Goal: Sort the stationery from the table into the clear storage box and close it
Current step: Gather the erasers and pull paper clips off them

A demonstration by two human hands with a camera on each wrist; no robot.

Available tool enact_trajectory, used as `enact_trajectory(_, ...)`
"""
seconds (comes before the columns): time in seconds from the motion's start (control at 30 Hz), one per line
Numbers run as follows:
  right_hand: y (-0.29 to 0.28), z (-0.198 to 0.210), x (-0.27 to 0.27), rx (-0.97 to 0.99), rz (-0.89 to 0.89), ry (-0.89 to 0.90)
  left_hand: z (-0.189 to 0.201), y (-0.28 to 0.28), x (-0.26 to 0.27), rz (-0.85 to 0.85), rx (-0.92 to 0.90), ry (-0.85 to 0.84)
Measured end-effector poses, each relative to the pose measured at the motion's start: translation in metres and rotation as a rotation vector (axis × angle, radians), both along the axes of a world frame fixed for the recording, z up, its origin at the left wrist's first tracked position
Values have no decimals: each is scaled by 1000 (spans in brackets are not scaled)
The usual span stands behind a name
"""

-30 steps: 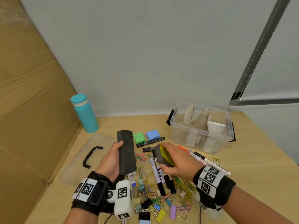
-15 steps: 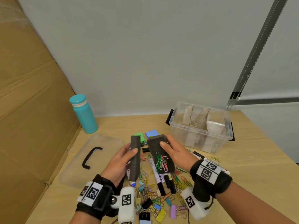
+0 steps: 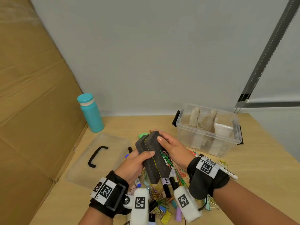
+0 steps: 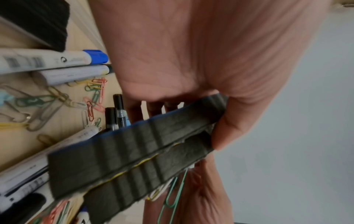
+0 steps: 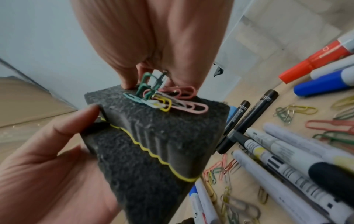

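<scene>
Both hands hold two black erasers (image 3: 152, 157) pressed face to face above the stationery pile, a clump of paper clips (image 3: 165, 158) stuck to the right one's felt (magnetic, apparently). Left hand (image 3: 132, 165) fingers curl round the pair, thumb on top; right hand (image 3: 174, 149) fingers curl round the far side. Clear storage box (image 3: 209, 129) sits open, back right, its lid (image 3: 97, 158) flat on the table (image 3: 259, 168) at left.

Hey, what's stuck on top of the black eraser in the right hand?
A cluster of coloured paper clips clings to the eraser's felt face. The right hand covers part of that face, so anything beneath its fingers is hidden.
</scene>
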State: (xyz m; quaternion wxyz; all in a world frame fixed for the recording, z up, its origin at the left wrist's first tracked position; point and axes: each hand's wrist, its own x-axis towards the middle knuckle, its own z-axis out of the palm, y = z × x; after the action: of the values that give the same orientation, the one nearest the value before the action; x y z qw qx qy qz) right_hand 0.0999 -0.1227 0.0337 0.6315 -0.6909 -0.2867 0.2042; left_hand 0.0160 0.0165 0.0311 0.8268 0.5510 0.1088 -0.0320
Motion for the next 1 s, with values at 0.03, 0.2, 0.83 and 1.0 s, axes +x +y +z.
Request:
enact_trajectory(0.03,-1,-1,1,-75,-17,-77,-1,1,-1,-8,0,-14)
enact_trajectory(0.2,-6,2,-1,-304,14,-222,-10,5,-8,-15,-12,-44)
enact_trajectory(0.83,-31,-26,-17,-538,-116,-494,-17,34,-12,119,-301,14)
enact_trajectory(1.0,-42,-44,-14,-821,-61,-552,-20,34,-11,142,-325,46)
